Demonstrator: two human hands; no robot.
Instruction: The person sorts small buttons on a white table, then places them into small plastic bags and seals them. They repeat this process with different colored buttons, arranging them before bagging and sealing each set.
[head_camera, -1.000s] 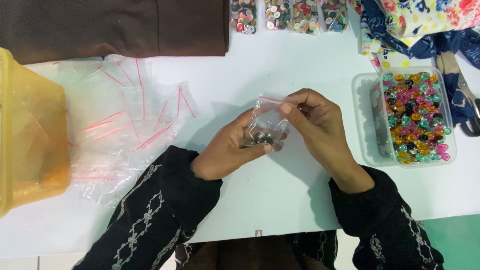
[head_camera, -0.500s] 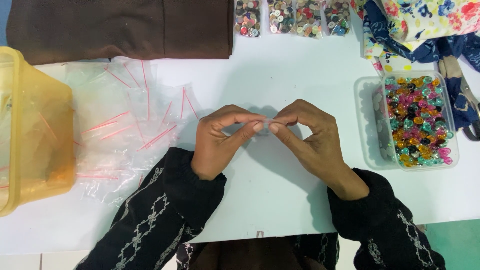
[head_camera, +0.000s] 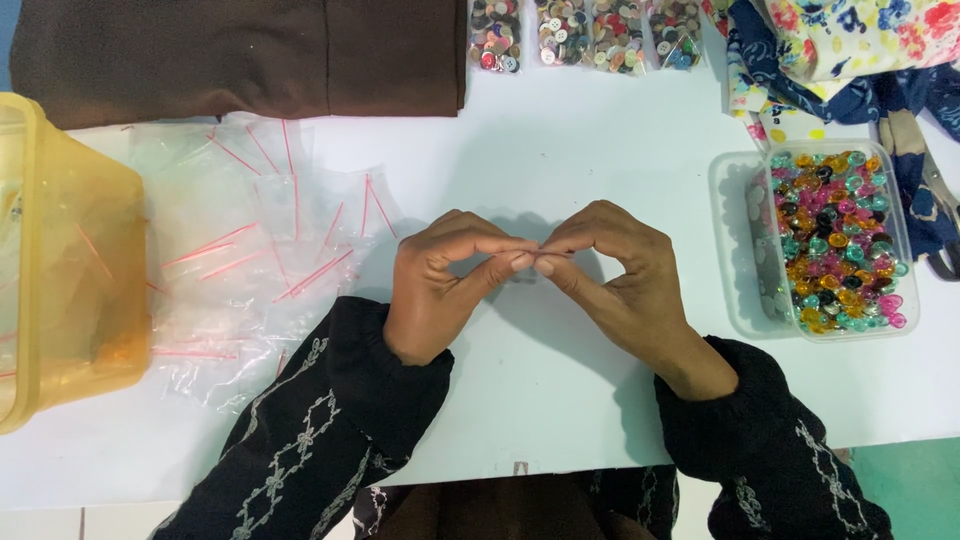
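At frame centre, your left hand (head_camera: 440, 285) and right hand (head_camera: 610, 275) pinch a small bag's (head_camera: 527, 262) seal shut; next, press along it evenly.

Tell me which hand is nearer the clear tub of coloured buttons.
Right. The right hand sits just beside the clear tub, not touching; the left hand lies farther off, beyond the right.

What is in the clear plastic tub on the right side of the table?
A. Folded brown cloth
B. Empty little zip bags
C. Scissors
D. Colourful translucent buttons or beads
D: the clear plastic tub near the right hand is full of small colourful translucent pieces in pink, orange, teal and dark tones, while the zip bags lie loose on the left and the brown cloth sits at the top.
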